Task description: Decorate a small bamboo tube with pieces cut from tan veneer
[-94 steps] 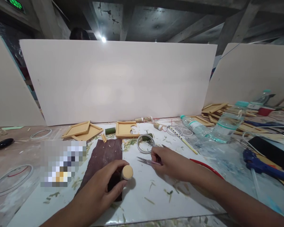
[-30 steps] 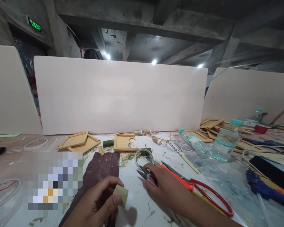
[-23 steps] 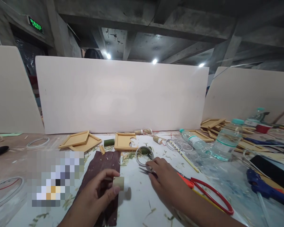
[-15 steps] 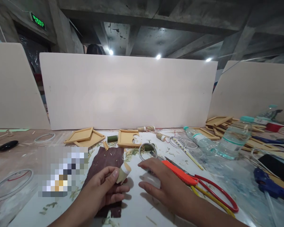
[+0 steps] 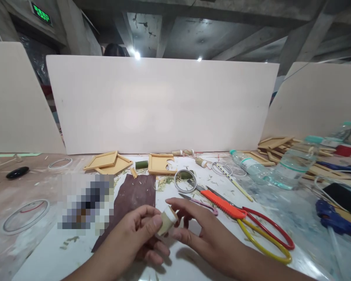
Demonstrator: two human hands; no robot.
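A small pale green cylinder [image 5: 167, 221] with a white band round its upper end is tilted between my two hands. My left hand [image 5: 144, 236] pinches it between thumb and fingers. Just to its right, my right hand [image 5: 193, 224] has its fingers curved and apart, the fingertips close to the cylinder; whether they touch it is unclear. A dark brown sheet [image 5: 134, 191] lies beneath and behind my left hand. Scissors with red and yellow handles [image 5: 280, 234] and an orange cutter [image 5: 224, 205] lie right of my right hand.
Wooden frames [image 5: 160, 163], a green tube piece [image 5: 141, 164] and a ring of tape [image 5: 185, 181] lie behind the hands. Plastic bottles [image 5: 295, 162] and a blue glue gun [image 5: 336, 218] are at the right. A white board [image 5: 163, 105] stands across the back.
My left hand has moved right with the cylinder, and my right hand's fingers have come in beside it. The view has shifted slightly; small pink-handled scissors now show behind my right hand.
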